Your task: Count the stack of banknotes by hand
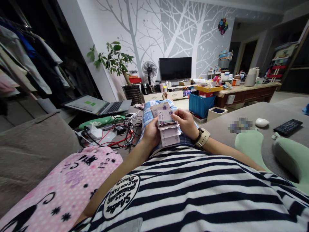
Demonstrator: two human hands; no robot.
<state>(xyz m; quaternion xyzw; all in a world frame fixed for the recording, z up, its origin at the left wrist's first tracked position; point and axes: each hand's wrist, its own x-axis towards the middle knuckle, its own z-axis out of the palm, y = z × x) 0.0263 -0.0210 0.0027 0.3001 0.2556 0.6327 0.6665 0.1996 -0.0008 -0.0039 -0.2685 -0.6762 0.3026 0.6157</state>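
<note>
**Both hands on a stack of banknotes, held over the lap**

Person reclined; striped black-and-white shirt fills the lower frame. A thick stack of purple-pink paper banknotes (167,126) sits between the two hands, above the blue checked trousers (147,116).

Left hand (151,132): wrapped round the left edge of the stack, fingers curled behind and under it, clasping the lower notes. Thumb hidden behind the hand; cannot tell where it presses.

Right hand (184,120): fingers bent onto the top right of the stack, tips touching the upper notes. The topmost notes stand tilted up and away from the rest, pinched at their right side. The lower notes fan out slightly toward the belly. A tan-strapped watch (203,138) is on this wrist.

Surroundings: open grey laptop (101,105) to the left, a tangle of red and black cables (120,133) beside it, pink cat-print cloth (67,183) at lower left. To the right on the grey sofa: white computer mouse (262,122), black remote control (288,126).
</note>
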